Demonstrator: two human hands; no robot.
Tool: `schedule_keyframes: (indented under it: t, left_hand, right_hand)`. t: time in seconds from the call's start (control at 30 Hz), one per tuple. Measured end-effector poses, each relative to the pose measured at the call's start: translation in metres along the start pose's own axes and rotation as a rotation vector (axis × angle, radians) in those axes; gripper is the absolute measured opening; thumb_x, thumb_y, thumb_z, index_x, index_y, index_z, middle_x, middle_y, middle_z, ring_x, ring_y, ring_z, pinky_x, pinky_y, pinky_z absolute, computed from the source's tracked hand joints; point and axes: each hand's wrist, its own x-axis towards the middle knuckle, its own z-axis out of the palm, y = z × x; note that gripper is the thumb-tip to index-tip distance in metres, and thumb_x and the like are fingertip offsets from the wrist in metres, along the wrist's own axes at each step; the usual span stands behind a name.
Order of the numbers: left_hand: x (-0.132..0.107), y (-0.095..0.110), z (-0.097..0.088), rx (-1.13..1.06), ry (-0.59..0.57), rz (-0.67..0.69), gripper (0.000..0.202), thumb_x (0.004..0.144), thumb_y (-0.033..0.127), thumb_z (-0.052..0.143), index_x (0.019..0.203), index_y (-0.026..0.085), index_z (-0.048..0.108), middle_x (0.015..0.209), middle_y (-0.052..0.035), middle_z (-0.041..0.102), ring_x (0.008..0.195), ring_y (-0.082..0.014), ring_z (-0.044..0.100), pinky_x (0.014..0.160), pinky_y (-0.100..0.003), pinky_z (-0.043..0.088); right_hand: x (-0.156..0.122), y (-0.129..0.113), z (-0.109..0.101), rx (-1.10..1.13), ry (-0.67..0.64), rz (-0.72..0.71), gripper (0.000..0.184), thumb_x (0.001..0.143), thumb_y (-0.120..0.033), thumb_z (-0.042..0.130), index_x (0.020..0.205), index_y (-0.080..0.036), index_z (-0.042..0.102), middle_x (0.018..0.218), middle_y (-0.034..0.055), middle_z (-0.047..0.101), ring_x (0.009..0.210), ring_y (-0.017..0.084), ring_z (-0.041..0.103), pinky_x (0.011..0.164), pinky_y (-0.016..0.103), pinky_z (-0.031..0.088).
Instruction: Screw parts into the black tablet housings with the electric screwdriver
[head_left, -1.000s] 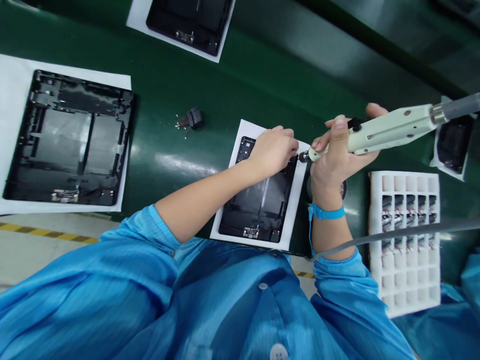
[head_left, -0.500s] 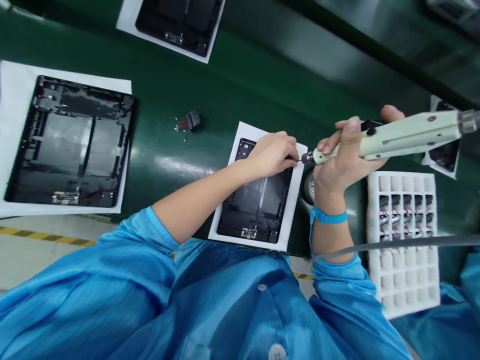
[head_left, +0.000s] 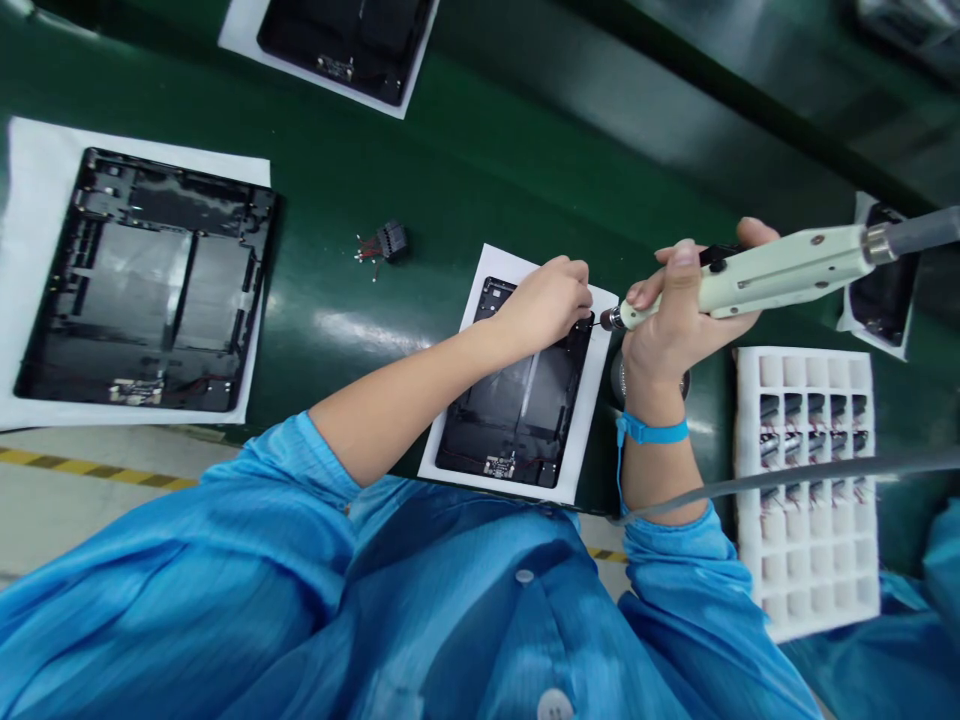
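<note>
Being clamped in the right hand [head_left: 675, 320], a pale-green electric screwdriver [head_left: 787, 268] is being aimed leftward at the far right corner of a black rectangular tablet housing [head_left: 510, 420], long axis running near-far; the nearer left hand [head_left: 544, 305] is being pressed there, fingers together.

Shiny blue smock [head_left: 450, 620] — teal wrist strap [head_left: 651, 431]

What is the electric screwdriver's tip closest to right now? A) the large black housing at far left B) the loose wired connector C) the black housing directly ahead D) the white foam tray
C: the tip of the electric screwdriver in the right hand is at the upper right of the black housing, beside the left hand's fingers.
</note>
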Motion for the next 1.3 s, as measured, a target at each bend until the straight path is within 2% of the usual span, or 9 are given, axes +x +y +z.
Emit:
schedule_keyframes:
  t: [0.23, 0.47, 0.53, 0.6, 0.67, 0.77, 0.9, 1.13, 1.3]
  left_hand:
    - [0.0, 0.0, 0.004, 0.022, 0.003, 0.011, 0.035, 0.117, 0.02, 0.061, 0.096, 0.018, 0.09, 0.11, -0.0148, 0.076, 0.113, -0.0349, 0.072, 0.108, -0.055, 0.058]
    - [0.001, 0.002, 0.001, 0.03, -0.016, -0.008, 0.032, 0.116, 0.016, 0.064, 0.099, 0.016, 0.091, 0.111, -0.0158, 0.077, 0.113, -0.035, 0.072, 0.109, -0.055, 0.057]
    - [-0.001, 0.001, 0.001, 0.032, -0.002, -0.002, 0.028, 0.115, 0.016, 0.068, 0.1, 0.016, 0.091, 0.11, -0.015, 0.077, 0.113, -0.0343, 0.072, 0.109, -0.054, 0.058]
    - [-0.001, -0.003, 0.001, 0.031, 0.023, 0.014, 0.025, 0.114, 0.017, 0.071, 0.098, 0.016, 0.091, 0.109, -0.0138, 0.077, 0.111, -0.0332, 0.072, 0.108, -0.053, 0.059]
    - [-0.001, -0.008, 0.003, 0.02, 0.052, 0.035, 0.023, 0.113, 0.018, 0.074, 0.095, 0.017, 0.089, 0.106, -0.0124, 0.076, 0.109, -0.0319, 0.071, 0.105, -0.052, 0.06]
    - [-0.001, -0.017, 0.009, -0.011, 0.086, 0.051, 0.024, 0.113, 0.02, 0.077, 0.091, 0.019, 0.087, 0.104, -0.0103, 0.075, 0.107, -0.0301, 0.07, 0.103, -0.051, 0.06]
    - [0.0, -0.024, 0.013, -0.037, 0.103, 0.045, 0.026, 0.114, 0.024, 0.079, 0.089, 0.021, 0.086, 0.102, -0.0085, 0.074, 0.106, -0.029, 0.069, 0.105, -0.051, 0.06]
    - [-0.003, -0.023, 0.01, -0.039, 0.113, 0.054, 0.025, 0.114, 0.025, 0.078, 0.091, 0.021, 0.087, 0.105, -0.008, 0.076, 0.107, -0.0286, 0.07, 0.106, -0.051, 0.06]
    - [-0.003, -0.022, 0.009, -0.04, 0.102, 0.047, 0.024, 0.114, 0.025, 0.079, 0.092, 0.021, 0.087, 0.106, -0.008, 0.077, 0.109, -0.0288, 0.071, 0.109, -0.052, 0.06]
  right_hand:
    - [-0.002, 0.001, 0.004, 0.079, 0.005, 0.012, 0.053, 0.115, -0.067, 0.074, 0.152, -0.036, 0.052, 0.1, -0.0018, 0.065, 0.056, 0.011, 0.051, 0.057, 0.036, 0.057]
    - [-0.008, 0.002, 0.015, 0.187, -0.023, 0.081, 0.059, 0.106, -0.072, 0.082, 0.147, -0.04, 0.056, 0.093, -0.0053, 0.057, 0.054, 0.014, 0.055, 0.054, 0.034, 0.054]
    - [-0.005, -0.003, 0.014, 0.174, -0.02, 0.11, 0.062, 0.103, -0.074, 0.083, 0.147, -0.038, 0.058, 0.093, -0.0049, 0.059, 0.06, 0.016, 0.064, 0.058, 0.035, 0.06]
    - [-0.001, -0.014, 0.005, 0.156, 0.007, 0.134, 0.062, 0.102, -0.073, 0.085, 0.145, -0.036, 0.06, 0.097, -0.0039, 0.066, 0.063, 0.016, 0.068, 0.066, 0.039, 0.069]
    - [0.002, -0.026, -0.013, 0.157, 0.077, 0.124, 0.057, 0.101, -0.066, 0.088, 0.14, -0.034, 0.062, 0.1, -0.0039, 0.071, 0.058, 0.011, 0.062, 0.066, 0.037, 0.071]
    - [-0.001, -0.04, -0.047, 0.169, 0.179, 0.075, 0.047, 0.099, -0.055, 0.092, 0.128, -0.033, 0.063, 0.088, -0.0081, 0.066, 0.048, 0.007, 0.047, 0.05, 0.028, 0.058]
    - [-0.013, -0.036, -0.074, 0.137, 0.194, 0.114, 0.047, 0.097, -0.054, 0.09, 0.127, -0.032, 0.061, 0.087, -0.0093, 0.067, 0.046, 0.007, 0.045, 0.044, 0.028, 0.051]
    - [-0.019, -0.022, -0.075, 0.116, 0.172, 0.137, 0.056, 0.095, -0.061, 0.095, 0.13, -0.031, 0.063, 0.092, -0.0075, 0.076, 0.045, 0.009, 0.048, 0.042, 0.029, 0.048]
    - [-0.019, -0.024, -0.075, 0.154, 0.172, 0.12, 0.055, 0.095, -0.058, 0.097, 0.129, -0.03, 0.064, 0.087, -0.0091, 0.074, 0.044, 0.008, 0.05, 0.043, 0.027, 0.048]
